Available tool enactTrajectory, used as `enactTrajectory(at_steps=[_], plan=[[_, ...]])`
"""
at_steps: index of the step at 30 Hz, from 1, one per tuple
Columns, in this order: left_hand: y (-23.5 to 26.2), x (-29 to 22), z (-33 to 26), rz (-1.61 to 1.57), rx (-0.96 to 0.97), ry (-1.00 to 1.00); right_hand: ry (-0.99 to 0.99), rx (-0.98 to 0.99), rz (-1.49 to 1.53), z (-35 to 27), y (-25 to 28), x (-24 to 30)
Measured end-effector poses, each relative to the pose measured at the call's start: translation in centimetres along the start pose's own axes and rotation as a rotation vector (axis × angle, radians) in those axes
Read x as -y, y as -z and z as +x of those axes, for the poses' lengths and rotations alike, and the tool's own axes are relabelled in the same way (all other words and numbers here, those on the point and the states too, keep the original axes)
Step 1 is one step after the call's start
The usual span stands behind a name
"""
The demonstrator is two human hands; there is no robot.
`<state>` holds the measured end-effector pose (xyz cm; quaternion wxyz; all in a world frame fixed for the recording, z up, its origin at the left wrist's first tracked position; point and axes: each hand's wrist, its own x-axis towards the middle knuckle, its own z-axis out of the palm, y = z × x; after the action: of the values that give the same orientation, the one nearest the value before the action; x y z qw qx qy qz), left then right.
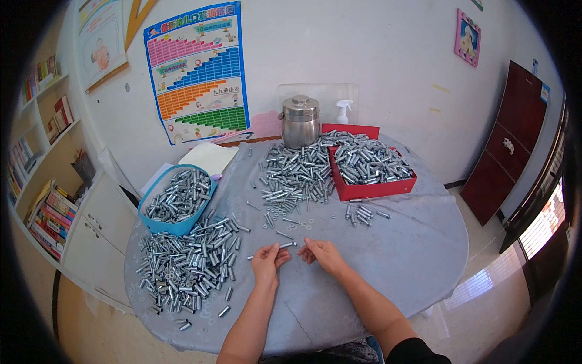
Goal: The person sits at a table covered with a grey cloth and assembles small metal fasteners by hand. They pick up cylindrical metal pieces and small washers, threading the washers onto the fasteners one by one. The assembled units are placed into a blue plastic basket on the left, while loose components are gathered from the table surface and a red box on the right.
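Note:
Just past the near middle of the table, my left hand [267, 262] pinches a metal expansion bolt [289, 244] whose end points toward my right hand. My right hand [325, 255] is at that end, thumb and fingers closed together; anything between them is too small to make out. Beyond my hands lie several loose washers [308, 224] and thin bolts [285, 235]. A heap of metal sleeves [194, 261] spreads to the left, below a light-blue basket [168, 227] full of similar metal parts. A pile of bolts [297, 173] lies farther back.
A red box [377, 190] heaped with bolts stands at the back right, a few loose bolts [364, 214] before it. Behind are a steel lidded pot [300, 124] and a white spray bottle [344, 113]. A bookshelf [53, 142] is at the left, a chart poster [197, 73] on the wall.

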<state>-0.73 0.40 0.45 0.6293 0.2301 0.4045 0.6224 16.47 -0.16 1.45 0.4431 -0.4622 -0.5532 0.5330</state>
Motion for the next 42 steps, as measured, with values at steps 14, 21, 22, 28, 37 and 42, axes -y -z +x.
enactTrajectory(at_steps=[14, 21, 22, 28, 37, 42], plan=[[-0.5, 0.1, -0.3, 0.048, 0.01, -0.028, -0.016, -0.056, -0.026, 0.2, 0.3, -0.2], [-1.4, 0.5, -1.3, 0.145, 0.269, -0.062, -0.026, 0.006, 0.126, 0.2, 0.6, 0.0], [-1.6, 0.4, -1.4, 0.152, 0.29, -0.053, -0.016, -0.058, 0.142, 0.4, 1.1, -0.2], [-0.7, 0.0, -0.7, 0.271, 0.238, -0.12, 0.127, -0.741, 0.04, 2.3, 8.6, -4.4], [0.2, -0.2, 0.1, 0.392, 0.186, -0.232, 0.195, -0.88, 0.491, 1.9, 8.4, -1.8], [0.0, -0.7, 1.4, 0.507, 0.109, -0.355, 0.211, -0.482, -0.025, 2.5, 4.9, -3.1]])
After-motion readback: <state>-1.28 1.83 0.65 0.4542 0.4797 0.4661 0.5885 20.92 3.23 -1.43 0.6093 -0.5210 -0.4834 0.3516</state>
